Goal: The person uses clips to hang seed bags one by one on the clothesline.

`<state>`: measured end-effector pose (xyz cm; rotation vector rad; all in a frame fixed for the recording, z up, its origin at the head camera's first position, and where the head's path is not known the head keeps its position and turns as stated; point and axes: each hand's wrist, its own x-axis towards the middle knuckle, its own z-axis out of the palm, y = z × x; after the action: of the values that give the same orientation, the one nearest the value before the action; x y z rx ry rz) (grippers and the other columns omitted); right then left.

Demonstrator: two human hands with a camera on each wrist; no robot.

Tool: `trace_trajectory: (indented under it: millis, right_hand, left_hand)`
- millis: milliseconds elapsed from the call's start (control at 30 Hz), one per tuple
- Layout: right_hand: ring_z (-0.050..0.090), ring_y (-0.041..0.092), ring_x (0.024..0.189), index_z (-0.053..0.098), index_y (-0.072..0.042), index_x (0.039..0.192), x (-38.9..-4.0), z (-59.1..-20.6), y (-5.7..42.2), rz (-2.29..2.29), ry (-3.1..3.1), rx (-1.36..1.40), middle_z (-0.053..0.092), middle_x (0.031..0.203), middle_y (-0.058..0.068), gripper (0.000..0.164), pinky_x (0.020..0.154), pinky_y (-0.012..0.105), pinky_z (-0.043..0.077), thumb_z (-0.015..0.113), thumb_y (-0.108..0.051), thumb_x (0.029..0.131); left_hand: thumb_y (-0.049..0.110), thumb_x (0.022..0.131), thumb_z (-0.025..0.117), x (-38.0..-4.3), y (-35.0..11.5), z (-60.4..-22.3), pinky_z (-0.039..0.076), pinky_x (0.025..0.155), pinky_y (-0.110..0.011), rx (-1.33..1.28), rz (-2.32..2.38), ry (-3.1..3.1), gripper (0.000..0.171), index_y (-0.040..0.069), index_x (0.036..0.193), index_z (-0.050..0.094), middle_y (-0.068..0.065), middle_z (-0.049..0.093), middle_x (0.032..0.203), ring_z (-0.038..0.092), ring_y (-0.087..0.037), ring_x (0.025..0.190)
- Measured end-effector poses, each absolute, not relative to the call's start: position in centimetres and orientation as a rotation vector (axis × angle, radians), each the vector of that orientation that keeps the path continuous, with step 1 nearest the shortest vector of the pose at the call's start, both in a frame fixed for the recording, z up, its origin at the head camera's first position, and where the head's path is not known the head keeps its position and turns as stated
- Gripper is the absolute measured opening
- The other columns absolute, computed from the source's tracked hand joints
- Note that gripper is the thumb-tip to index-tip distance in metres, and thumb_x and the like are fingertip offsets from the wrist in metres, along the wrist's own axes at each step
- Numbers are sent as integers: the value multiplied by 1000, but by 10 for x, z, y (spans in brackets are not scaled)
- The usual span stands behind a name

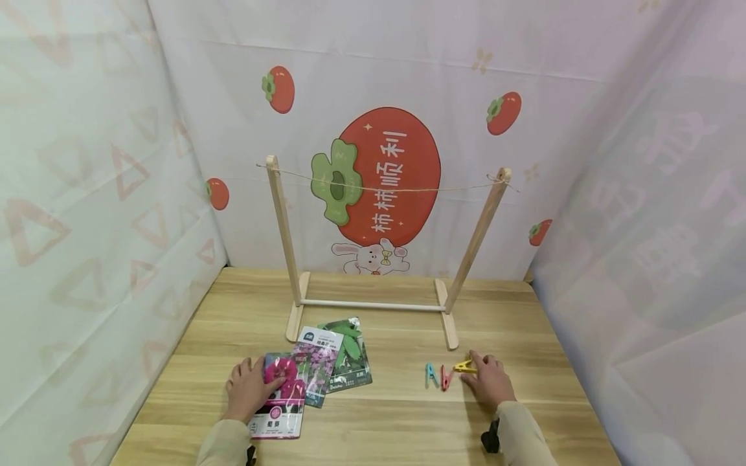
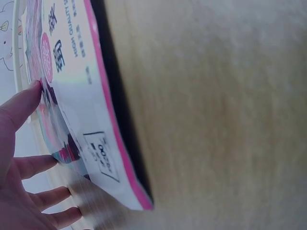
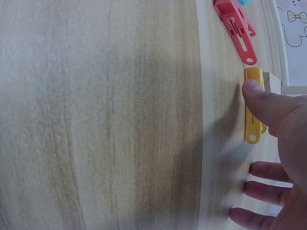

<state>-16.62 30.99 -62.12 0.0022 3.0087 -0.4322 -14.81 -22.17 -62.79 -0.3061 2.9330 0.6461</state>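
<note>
Seed packets lie fanned on the left of the table: one with pink flowers [image 1: 285,395], one with purple flowers [image 1: 319,362] and one with green pods [image 1: 350,356]. My left hand [image 1: 247,388] pinches the pink-flower packet by its left edge, thumb on its printed face [image 2: 72,86], other fingers spread beyond the edge. On the right, my right hand [image 1: 491,380] holds a yellow clothespin [image 3: 253,105] between thumb and index finger, the index mostly hidden behind it. Beside it lie a red clothespin [image 1: 446,378] and a blue clothespin [image 1: 431,375].
A wooden stand with a left post [image 1: 284,233] and right post [image 1: 478,239] rises at the back. Twine [image 1: 379,189] is strung between the post tops, and a white rod [image 1: 373,305] joins the feet. Printed cloth walls [image 1: 454,77] enclose the wooden table [image 1: 396,421].
</note>
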Motion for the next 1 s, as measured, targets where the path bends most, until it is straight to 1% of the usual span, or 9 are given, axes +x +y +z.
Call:
trace_trajectory:
  millis: [133,367,500,600,733,800,867,933,1000]
  right_hand:
    - [54,37,95,53,-5,137,-166,-622,310,-419,3033,3,54,111,25,58,73,52,50,69,-34,89]
    - [54,36,93,61,-6,128,-163,-619,308,-439,3072,3,56,109,23,47,67,49,49,71,-29,88]
    - [55,39,99,64,-7,124,-161,-620,308,-463,3087,14,57,110,23,41,69,51,50,72,-23,88]
    - [55,41,102,66,-7,120,-160,-621,308,-491,3095,27,58,111,23,36,71,53,50,72,-19,87]
    - [55,41,102,68,-6,115,-160,-623,309,-519,3097,39,59,112,22,32,74,54,50,74,-18,85]
    - [55,41,103,68,-4,113,-160,-623,310,-549,3087,52,59,113,23,32,78,55,50,74,-19,85]
    - [55,40,104,68,-2,112,-159,-623,311,-596,3067,71,59,114,23,33,82,55,49,74,-18,84]
    - [56,40,104,67,1,113,-159,-623,312,-652,3042,99,59,115,24,34,86,55,48,74,-17,84]
    - [57,39,104,66,3,113,-160,-623,313,-706,3017,128,60,114,25,35,88,56,48,73,-16,85]
  left_hand:
    - [41,82,75,-149,-220,-627,26,104,-73,-335,674,2933,83,-8,140,40,-41,30,142,26,-61,131]
    - [31,80,78,-151,-221,-625,23,107,-71,-390,750,2914,80,-10,138,41,-41,29,143,26,-60,132]
    - [31,78,80,-154,-221,-624,19,108,-70,-475,791,2872,78,-10,134,44,-39,28,144,23,-58,133]
    - [30,76,82,-156,-221,-623,17,107,-69,-537,841,2844,74,-10,127,47,-37,27,143,20,-56,133]
    - [28,74,83,-156,-221,-622,16,107,-68,-584,917,2827,67,-11,117,50,-39,27,141,19,-56,133]
    - [29,74,83,-155,-222,-621,17,106,-68,-598,932,2830,63,-10,112,52,-41,29,139,21,-57,130]
    - [29,74,83,-154,-224,-621,20,103,-67,-614,933,2840,58,-8,107,54,-41,34,135,26,-57,127]
    - [29,75,82,-152,-226,-620,26,98,-65,-624,934,2856,52,-6,103,56,-38,44,126,35,-54,120]
    - [28,76,81,-151,-230,-621,34,89,-59,-615,959,2866,47,-4,99,57,-32,55,114,46,-49,109]
